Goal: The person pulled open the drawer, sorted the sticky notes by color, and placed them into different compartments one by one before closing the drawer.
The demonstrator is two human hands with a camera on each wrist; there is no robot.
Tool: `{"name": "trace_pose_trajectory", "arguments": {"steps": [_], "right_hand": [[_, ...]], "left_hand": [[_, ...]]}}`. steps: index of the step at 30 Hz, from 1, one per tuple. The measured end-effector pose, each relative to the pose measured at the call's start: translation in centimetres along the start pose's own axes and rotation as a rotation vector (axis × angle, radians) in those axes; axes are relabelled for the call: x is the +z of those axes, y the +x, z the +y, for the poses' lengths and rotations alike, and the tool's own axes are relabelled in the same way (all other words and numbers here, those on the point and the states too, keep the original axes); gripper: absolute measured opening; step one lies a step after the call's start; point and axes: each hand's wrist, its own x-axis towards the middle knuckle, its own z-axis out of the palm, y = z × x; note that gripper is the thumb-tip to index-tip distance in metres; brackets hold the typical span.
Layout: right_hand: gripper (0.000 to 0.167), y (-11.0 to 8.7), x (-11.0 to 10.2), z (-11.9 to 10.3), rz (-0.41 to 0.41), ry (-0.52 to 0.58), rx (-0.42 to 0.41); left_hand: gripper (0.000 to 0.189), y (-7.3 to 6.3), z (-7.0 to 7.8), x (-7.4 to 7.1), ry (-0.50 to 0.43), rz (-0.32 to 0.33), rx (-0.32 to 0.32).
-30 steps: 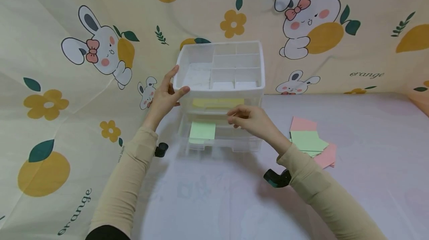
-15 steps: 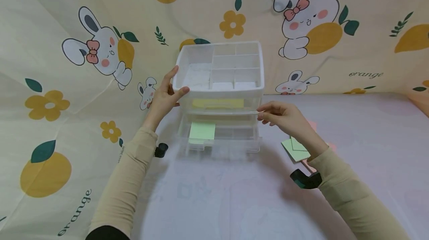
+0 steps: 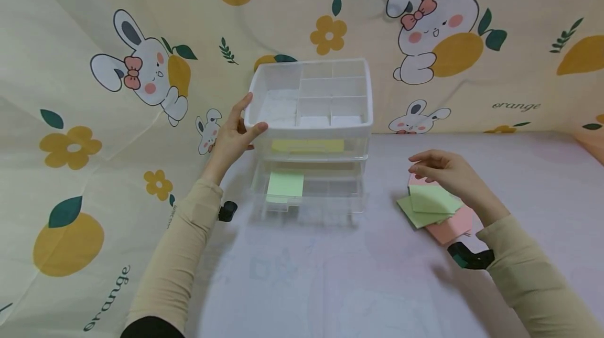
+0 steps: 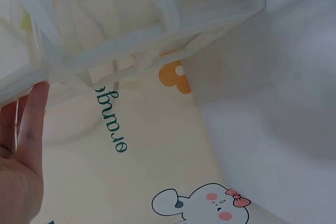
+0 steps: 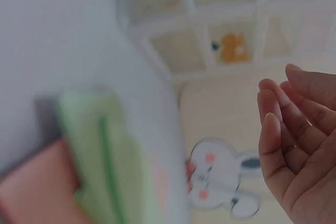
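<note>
A white plastic drawer organizer (image 3: 309, 127) stands on the table, with a divided tray on top and clear drawers below. My left hand (image 3: 232, 136) grips its left side, thumb over the front rim; the left wrist view shows the fingers (image 4: 32, 124) against its side. Yellow paper (image 3: 308, 145) shows through the upper drawer, and a green paper square (image 3: 285, 185) lies in the lower drawer, which sticks out in front. To the right, my right hand (image 3: 448, 175) hovers by a pile of green paper pieces (image 3: 434, 199) and pink ones (image 3: 450, 225), fingers loosely bent around nothing.
A pale cloth covers the table (image 3: 302, 280). Behind and to the left rises a backdrop (image 3: 283, 18) printed with rabbits and oranges, close to the organizer's back. Black wrist cameras (image 3: 471, 257) sit under both sleeves.
My right hand has moved from the drawer fronts, past the organizer's right edge, to the paper pile on the right. My left hand has kept its grip in the same place.
</note>
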Motion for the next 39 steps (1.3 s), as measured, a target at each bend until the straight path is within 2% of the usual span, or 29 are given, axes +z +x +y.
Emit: {"name": "trace_pose_trajectory", "arguments": {"steps": [7, 14, 22, 26, 34, 39], "right_hand": [[0.044, -0.5, -1.3, 3.5, -0.028, -0.077, 0.07], [0.053, -0.9, -1.6, 5.4, -0.057, -0.166, 0.148], [0.06, -1.1, -1.7, 7.3, -0.039, -0.168, 0.213], [0.065, -1.2, -1.7, 8.3, -0.055, -0.166, 0.241], [0.072, -1.3, -1.4, 9.0, -0.103, -0.172, 0.247], [0.07, -1.1, -1.2, 9.0, -0.093, -0.2, 0.235]], "left_hand": [[0.072, 0.1, -0.2, -0.1, 0.01, 0.002, 0.013], [0.072, 0.0, -0.3, -0.1, 0.012, 0.002, 0.012], [0.07, 0.0, -0.3, 0.0, 0.007, 0.001, 0.021], [0.07, 0.1, -0.4, 0.0, 0.005, -0.003, 0.015], [0.071, 0.1, -0.3, 0.0, 0.007, -0.001, 0.028], [0.071, 0.1, -0.2, 0.0, 0.002, -0.002, 0.019]]}}
